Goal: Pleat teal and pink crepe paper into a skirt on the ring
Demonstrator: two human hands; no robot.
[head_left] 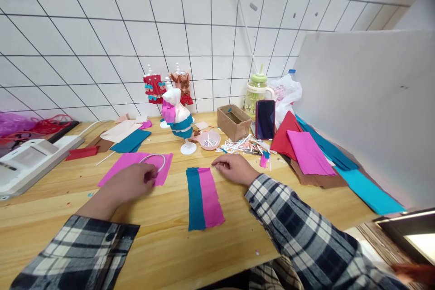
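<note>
My left hand [134, 183] is over a pink sheet of crepe paper [118, 165] on the left. Its fingers are curled in a pinch on the end of a looped white cord [165, 159]. My right hand [236, 168] rests on the table with fingers loosely stretched to the left, holding nothing. Between and below the hands lies a two-colour piece of crepe paper, with a teal strip [196, 199] along its left side and a pink strip [212, 197] along its right. Behind it stands a small dress form [176, 111] on a white base, wrapped in white, pink and teal paper.
Two more dressed forms, one red [154, 88] and one brown [181, 84], stand at the wall. A pink dish [210, 135], cardboard box [234, 122], phone [265, 119] and green-lidded bottle [255, 95] are at the back. A power strip [37, 158] lies left; folded papers [311, 152] lie right.
</note>
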